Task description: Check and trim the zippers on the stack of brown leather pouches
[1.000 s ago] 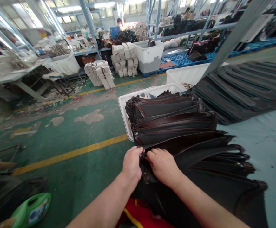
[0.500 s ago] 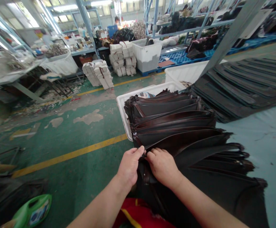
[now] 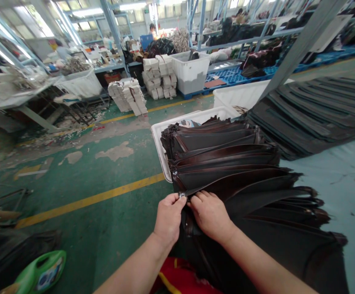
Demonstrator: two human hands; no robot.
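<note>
A fanned stack of dark brown leather strips (image 3: 226, 175) lies in front of me, its long pieces overlapping. My left hand (image 3: 169, 216) pinches a small metal tab (image 3: 182, 196) at the near end of the stack. Right beside it, my right hand (image 3: 209, 215) grips the leather edges with its fingers curled. The far end of the stack rests over a white plastic crate (image 3: 165, 141). Below my hands, the stack's lower part drapes over my lap, on a red garment (image 3: 180, 279).
A second fan of dark leather pieces (image 3: 312, 114) lies on a pale teal work surface (image 3: 333, 175) to the right. A green plastic jug (image 3: 41, 273) sits low at left. White bundle stacks (image 3: 128, 96), a white bin (image 3: 191, 71) and metal shelving stand beyond on the green floor (image 3: 88, 179).
My left hand has closed its fingertips onto the metal tab, shifting slightly right. My right hand stays on the leather edges, and the stack has hardly moved.
</note>
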